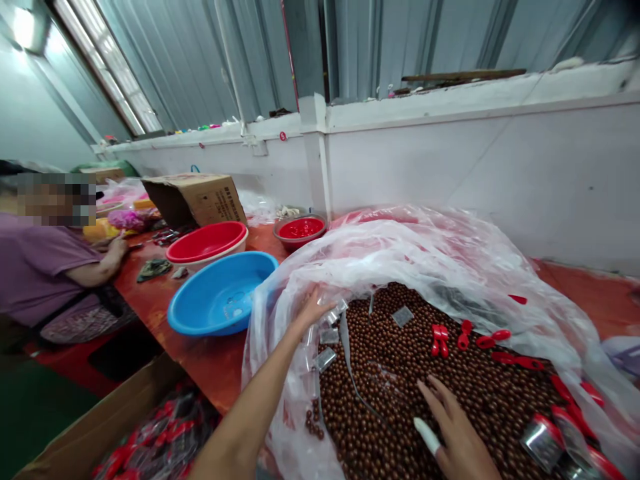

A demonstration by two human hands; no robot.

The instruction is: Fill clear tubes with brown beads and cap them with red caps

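My left hand (314,309) reaches to the left edge of a bed of shiny brown beads (370,387), its fingers closed on a small clear plastic box (337,311). More clear boxes (326,360) lie just below it, and a single one (403,316) rests farther in on the beads. Low over the beads, my right hand (453,427) has its fingers apart and holds nothing; a white cover (427,437) wraps one digit. Red plastic pieces (440,341) are scattered beyond it. To its right are clear containers with red tops (543,441).
Crumpled clear plastic sheeting (390,243) surrounds the beads. Left of it stand a blue basin (220,297), a red basin (207,241) and a bowl of red pieces (301,229). A carton (215,200) lies behind. A co-worker (50,267) sits at far left. Below, an open box (100,420) holds red-and-clear items.
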